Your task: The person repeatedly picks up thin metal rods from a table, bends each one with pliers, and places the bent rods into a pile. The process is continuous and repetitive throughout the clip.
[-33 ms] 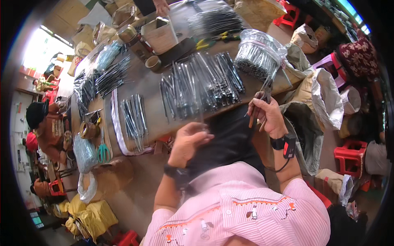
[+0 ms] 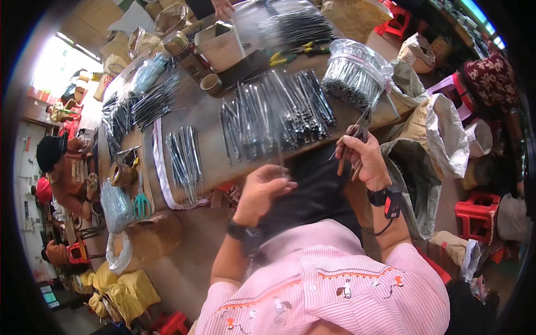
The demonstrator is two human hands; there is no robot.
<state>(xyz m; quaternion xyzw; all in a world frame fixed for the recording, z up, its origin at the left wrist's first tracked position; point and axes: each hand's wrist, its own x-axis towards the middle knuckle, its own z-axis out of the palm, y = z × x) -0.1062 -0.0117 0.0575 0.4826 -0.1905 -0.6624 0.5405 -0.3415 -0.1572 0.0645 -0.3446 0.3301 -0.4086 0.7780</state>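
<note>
My right hand (image 2: 363, 159) is wrapped round a pair of pliers (image 2: 363, 119) with brownish handles. The jaws point up toward the table's front edge. Left of it, my left hand (image 2: 265, 190) is closed at the fingertips, and a thin metal strip (image 2: 281, 149), blurred by motion, rises from them. Just beyond that hand, a wide row of thin metal strips (image 2: 301, 106) lies on the table (image 2: 215, 162). A smaller row of strips (image 2: 183, 156) lies farther left. By the pliers stands a big round bundle of strips (image 2: 352, 78), wrapped in clear plastic.
Yellow-handled pliers (image 2: 282, 57), a pale bin (image 2: 220, 47), a flask (image 2: 181, 47) and a tape roll (image 2: 210, 84) stand farther back. Teal scissors (image 2: 142, 204) lie at left. Open sacks (image 2: 413, 184) and a red stool (image 2: 477, 215) are at right. Another person's hand (image 2: 223, 8) shows at the far edge.
My left hand has shifted slightly to the right with the thin strip. The right hand and its pliers have hardly moved. The whole view has tilted a little.
</note>
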